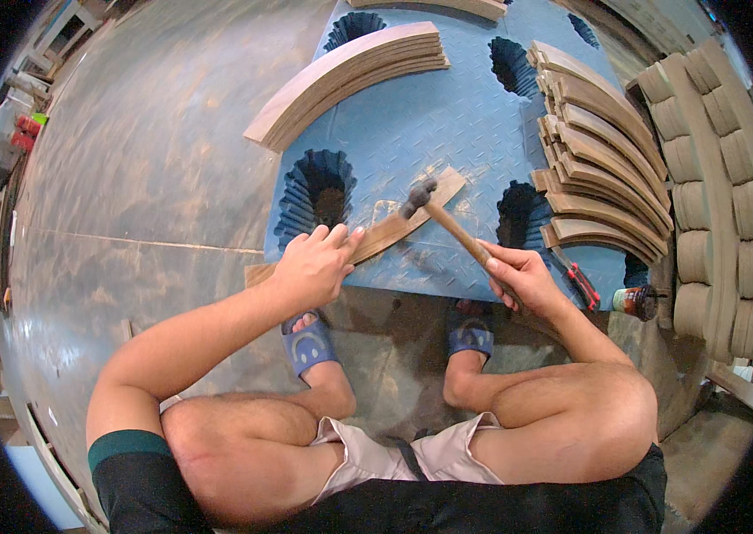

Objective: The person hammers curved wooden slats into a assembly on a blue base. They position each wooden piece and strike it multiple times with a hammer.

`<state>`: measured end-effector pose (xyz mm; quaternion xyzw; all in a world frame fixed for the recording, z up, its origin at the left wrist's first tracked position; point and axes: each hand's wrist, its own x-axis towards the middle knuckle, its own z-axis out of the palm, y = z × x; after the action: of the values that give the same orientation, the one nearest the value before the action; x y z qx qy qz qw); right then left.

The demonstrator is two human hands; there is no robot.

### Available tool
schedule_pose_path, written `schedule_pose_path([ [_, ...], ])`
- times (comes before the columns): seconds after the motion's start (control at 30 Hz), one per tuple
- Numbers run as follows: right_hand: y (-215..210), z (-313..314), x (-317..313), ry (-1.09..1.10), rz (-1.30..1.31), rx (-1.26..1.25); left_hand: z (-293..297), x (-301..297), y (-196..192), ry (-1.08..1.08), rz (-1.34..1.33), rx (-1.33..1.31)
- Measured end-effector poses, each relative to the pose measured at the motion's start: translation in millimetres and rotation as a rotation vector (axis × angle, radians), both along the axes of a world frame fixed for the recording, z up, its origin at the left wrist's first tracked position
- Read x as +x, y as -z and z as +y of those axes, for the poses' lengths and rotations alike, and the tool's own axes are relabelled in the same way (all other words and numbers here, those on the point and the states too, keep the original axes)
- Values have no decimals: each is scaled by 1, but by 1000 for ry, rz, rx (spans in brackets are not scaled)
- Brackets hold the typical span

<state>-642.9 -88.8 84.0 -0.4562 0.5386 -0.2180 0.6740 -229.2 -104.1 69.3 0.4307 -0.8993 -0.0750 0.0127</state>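
The person is squatting on the floor [127, 178] in front of a blue plastic pallet [447, 125], and both hands are working on a curved wooden strip [394, 227] that is lying across the pallet's near edge. The left hand [310, 267] is pressing down on the near end of the strip, its fingers [341, 236] curled over the top and gripping the wood. The right hand [523, 276] is holding a hammer [447, 222] by the lower part of its wooden handle, with the fingers closed around it; the dark metal head is hovering just above the middle of the strip, and it is not clear whether it is touching the wood. To the right on the pallet, a stack of curved wooden pieces [603, 169] is lying fanned out, and another stack of curved strips [350, 76] is sitting further back on the left. Beyond the right edge of the pallet, a tall arc of layered wood blocks [714, 187] is standing on the floor. A red-handled tool [579, 280] is lying just beside the right hand, near a small dark jar [636, 301]. The person is wearing blue slippers [310, 343].
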Motion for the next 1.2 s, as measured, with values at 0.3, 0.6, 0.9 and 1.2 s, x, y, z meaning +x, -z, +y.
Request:
schedule_pose_path([
  [0.3, -9, 7, 10, -310, 395, -716, -1, 1, 2, 12, 9, 29],
  [0.6, -2, -12, -16, -235, 564, -815, 0, 0, -2, 12, -30, 6],
  [0.9, 2, -32, -44, 228, 165, -328, 1, 0, 2, 10, -24, -14],
  [1.2, 13, -26, -22, 337, 48, -84, 0, -3, 2, 13, -29, -7],
])
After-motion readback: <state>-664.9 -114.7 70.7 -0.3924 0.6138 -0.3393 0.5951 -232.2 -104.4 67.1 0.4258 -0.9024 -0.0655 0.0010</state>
